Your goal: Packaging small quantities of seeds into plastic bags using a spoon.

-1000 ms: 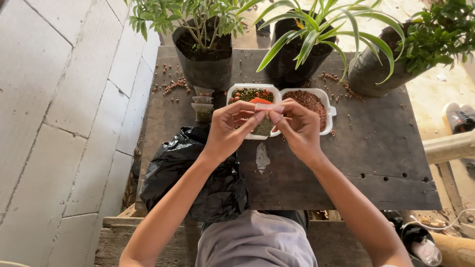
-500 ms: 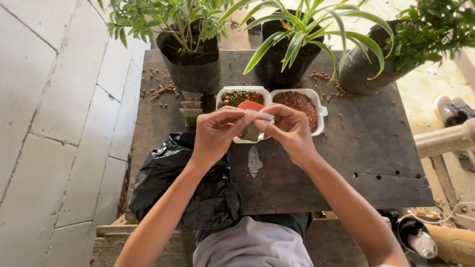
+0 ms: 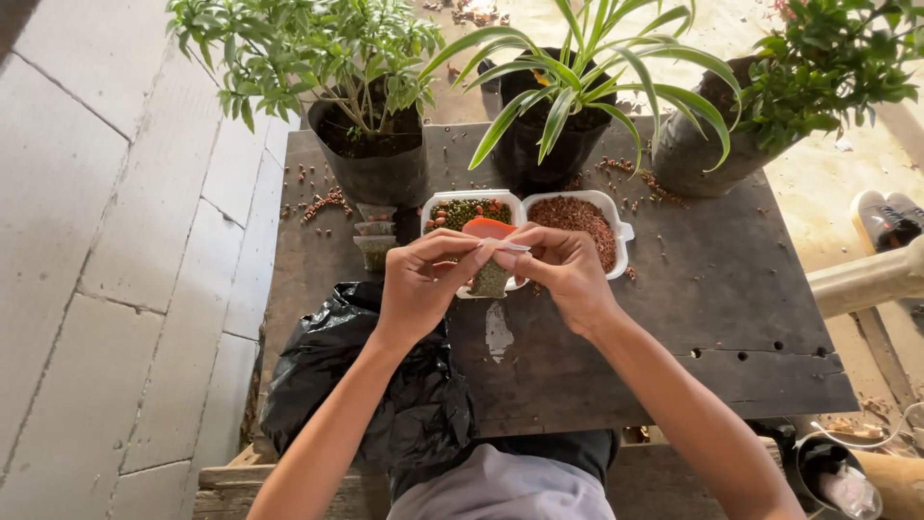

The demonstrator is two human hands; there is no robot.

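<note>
Both hands had drifted slightly lower and left since the earlier frame. Left hand (image 3: 423,279) and right hand (image 3: 568,274) each pinched the small clear packet (image 3: 493,274), grips closed on its top edge, over the worktop (image 3: 731,318). Risk: a hard tear would spill the green contents. Beyond sat the two-compartment white tray (image 3: 616,226).
</note>
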